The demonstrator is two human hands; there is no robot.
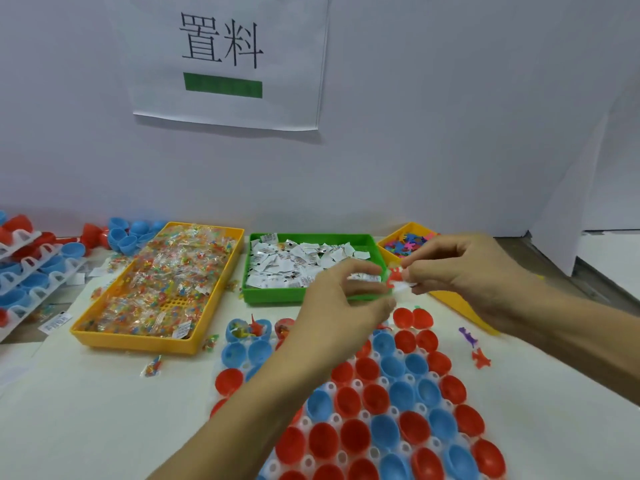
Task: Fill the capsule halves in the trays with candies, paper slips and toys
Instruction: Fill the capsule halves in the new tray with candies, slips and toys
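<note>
A white tray (420, 408) of red and blue capsule halves lies in front of me; two blue halves (239, 330) at its far left hold candy and a toy. My left hand (341, 299) hovers over the tray's far end, fingers curled round several paper slips (363, 277). My right hand (460, 268) meets it, pinching a white slip (403, 287) together with a red toy (394, 277). Behind them stand the yellow candy tray (162, 282), the green slip tray (304, 268) and a yellow toy tray (408, 242).
Stacked white trays with blue and red halves (31, 271) sit at the far left. Loose candy packets (152, 367) lie near the candy tray. A purple toy (467, 336) and a red toy (480, 358) lie right of the capsule tray. A white wall with a paper sign (225, 60) stands behind.
</note>
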